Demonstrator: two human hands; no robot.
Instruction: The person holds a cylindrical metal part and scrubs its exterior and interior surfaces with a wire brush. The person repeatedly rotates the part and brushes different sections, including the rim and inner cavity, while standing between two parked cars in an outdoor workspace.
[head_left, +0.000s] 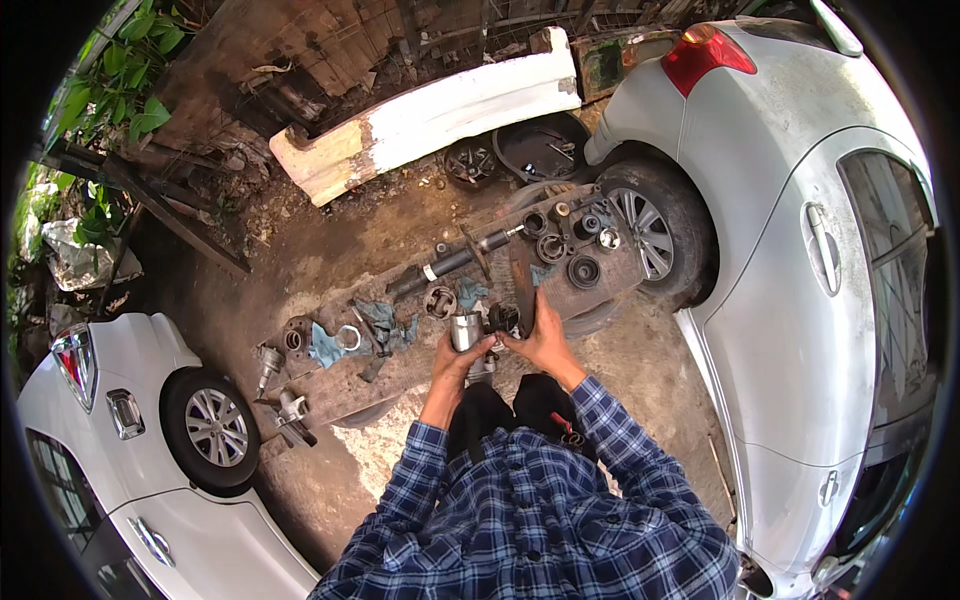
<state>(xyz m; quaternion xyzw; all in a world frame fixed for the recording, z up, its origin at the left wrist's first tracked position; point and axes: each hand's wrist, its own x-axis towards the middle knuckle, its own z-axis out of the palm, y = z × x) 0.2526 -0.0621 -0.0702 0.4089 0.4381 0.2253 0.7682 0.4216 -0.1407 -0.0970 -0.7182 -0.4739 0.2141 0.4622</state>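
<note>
My left hand (451, 369) grips a shiny metal cylinder (466, 330), which looks like an engine piston, with the thumb against its lower side. In my right hand (549, 343) is a long, flat, rusty brown piece (523, 281) that points away from me. Both thumbs nearly meet between the two things. A dark round part (504, 316) shows just behind the thumbs; I cannot tell whether it is touched. Beyond the cylinder, another piston (440, 302) and a blue rag (471, 292) lie on the worn wooden bench top (405, 367).
A shock absorber (457, 261) lies across the bench. Several round metal parts (583, 271) crowd its right end; rags (386, 322) and a metal ring (348, 338) lie leftward. Cars flank it, one white (135, 450), one silver (795, 360). A bumper (450, 112) and black basin (540, 146) lie behind.
</note>
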